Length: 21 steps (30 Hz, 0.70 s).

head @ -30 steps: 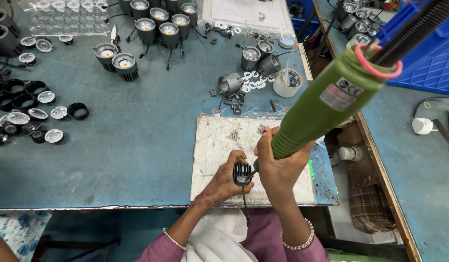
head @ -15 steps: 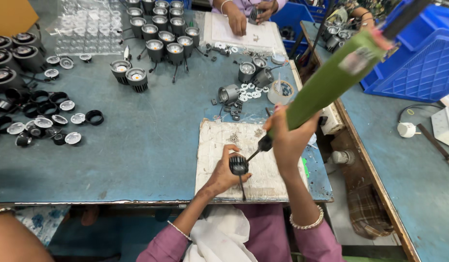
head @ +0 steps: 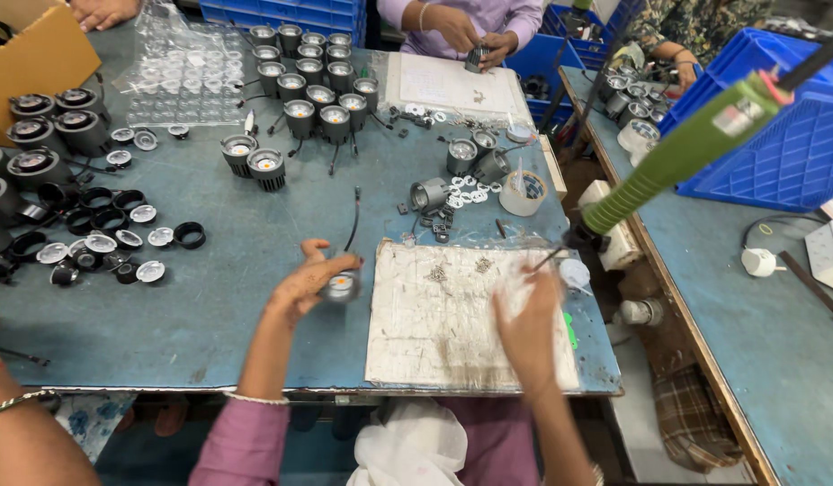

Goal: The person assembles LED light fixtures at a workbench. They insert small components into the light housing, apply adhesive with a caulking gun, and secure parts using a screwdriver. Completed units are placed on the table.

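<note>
Over table (head: pixel 210 297): lamp (head: pixel 341 286) (face-up), left hand (head: pixel 304 286)

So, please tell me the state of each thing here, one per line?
Left hand: closed on a lamp
Lamp: held above the table, lens up
Right hand: empty, open, blurred over the mat
Screwdriver: hanging free, tilted
Mat: flat, screws on it
Tape roll: lying flat

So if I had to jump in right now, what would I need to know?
Left hand holds a small round spotlight just left of the worn work pad.
Right hand is blurred over the pad's right side and holds nothing I can make out.
The green electric screwdriver hangs free above it.
Loose screws lie on the pad's top edge.
Finished-looking spotlights stand in rows further back; lenses and rings lie left.
</note>
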Each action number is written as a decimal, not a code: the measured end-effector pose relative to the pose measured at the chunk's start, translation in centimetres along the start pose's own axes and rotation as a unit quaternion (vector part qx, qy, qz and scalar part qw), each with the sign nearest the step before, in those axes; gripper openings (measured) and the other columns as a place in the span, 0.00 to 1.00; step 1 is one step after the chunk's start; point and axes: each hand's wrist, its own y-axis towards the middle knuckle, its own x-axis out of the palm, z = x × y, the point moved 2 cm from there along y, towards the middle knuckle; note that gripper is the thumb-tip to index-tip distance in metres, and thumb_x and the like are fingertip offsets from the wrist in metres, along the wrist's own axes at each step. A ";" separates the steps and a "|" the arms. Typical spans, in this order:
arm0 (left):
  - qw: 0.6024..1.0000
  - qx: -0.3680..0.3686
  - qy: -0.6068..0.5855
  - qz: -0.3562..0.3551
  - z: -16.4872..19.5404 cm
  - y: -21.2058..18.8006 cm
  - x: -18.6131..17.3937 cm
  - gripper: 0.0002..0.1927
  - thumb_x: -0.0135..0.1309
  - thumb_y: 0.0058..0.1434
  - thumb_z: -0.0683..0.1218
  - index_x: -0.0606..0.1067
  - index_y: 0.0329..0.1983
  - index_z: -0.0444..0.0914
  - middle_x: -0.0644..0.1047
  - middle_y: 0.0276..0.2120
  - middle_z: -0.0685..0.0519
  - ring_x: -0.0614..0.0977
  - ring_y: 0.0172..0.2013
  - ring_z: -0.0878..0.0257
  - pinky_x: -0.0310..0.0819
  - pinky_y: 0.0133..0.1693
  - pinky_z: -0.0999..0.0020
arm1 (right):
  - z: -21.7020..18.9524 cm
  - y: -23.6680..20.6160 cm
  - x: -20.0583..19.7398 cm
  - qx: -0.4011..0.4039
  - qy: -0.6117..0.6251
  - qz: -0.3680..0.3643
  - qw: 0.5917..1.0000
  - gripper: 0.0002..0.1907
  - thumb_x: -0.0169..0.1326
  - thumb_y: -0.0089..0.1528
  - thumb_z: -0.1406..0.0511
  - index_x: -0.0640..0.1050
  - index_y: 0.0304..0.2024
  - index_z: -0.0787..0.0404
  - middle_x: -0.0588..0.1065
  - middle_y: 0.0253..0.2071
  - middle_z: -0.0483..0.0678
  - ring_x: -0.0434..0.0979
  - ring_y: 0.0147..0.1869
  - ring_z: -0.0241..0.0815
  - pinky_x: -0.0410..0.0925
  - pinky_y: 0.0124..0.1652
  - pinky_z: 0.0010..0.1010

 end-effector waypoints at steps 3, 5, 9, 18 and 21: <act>0.906 -0.032 0.416 0.066 3.0 -0.2 -3.7 0.58 0.73 0.43 0.60 0.52 0.70 0.40 0.73 0.58 0.36 0.77 0.56 0.42 0.73 0.56 0.50 | 0.3 -5.6 4.7 0.068 0.066 -0.153 0.984 0.26 0.59 0.60 0.65 0.70 0.60 0.63 0.68 0.52 0.62 0.67 0.57 0.60 0.63 0.55 0.45; 0.786 -0.103 0.605 0.077 5.0 -0.3 -5.6 0.62 0.75 0.37 0.64 0.56 0.71 0.44 0.71 0.62 0.36 0.74 0.60 0.39 0.71 0.58 0.49 | 0.9 -7.2 6.3 0.031 0.040 -0.152 0.987 0.22 0.59 0.60 0.66 0.73 0.57 0.62 0.68 0.51 0.63 0.67 0.55 0.61 0.63 0.53 0.46; 0.735 -0.177 0.647 0.096 9.2 0.1 -8.5 0.55 0.76 0.38 0.60 0.63 0.69 0.46 0.77 0.60 0.44 0.80 0.59 0.48 0.78 0.56 0.54 | 2.0 -7.7 8.1 0.017 0.051 -0.142 0.988 0.12 0.55 0.61 0.69 0.78 0.48 0.64 0.71 0.46 0.58 0.69 0.52 0.58 0.65 0.52 0.44; 0.698 -0.172 0.684 0.122 11.8 1.6 -9.6 0.50 0.72 0.45 0.62 0.65 0.68 0.41 0.73 0.64 0.44 0.76 0.63 0.50 0.72 0.61 0.57 | 3.3 -8.0 7.9 0.077 0.099 -0.153 0.980 0.10 0.53 0.60 0.74 0.80 0.43 0.64 0.76 0.41 0.54 0.75 0.46 0.54 0.70 0.45 0.38; 0.740 -0.013 0.654 0.156 13.0 3.7 -6.4 0.50 0.69 0.48 0.64 0.63 0.69 0.38 0.71 0.66 0.43 0.73 0.65 0.49 0.70 0.64 0.57 | 3.2 -8.1 7.3 0.054 0.099 -0.139 0.984 0.09 0.55 0.58 0.74 0.80 0.42 0.65 0.78 0.42 0.53 0.77 0.46 0.54 0.71 0.45 0.38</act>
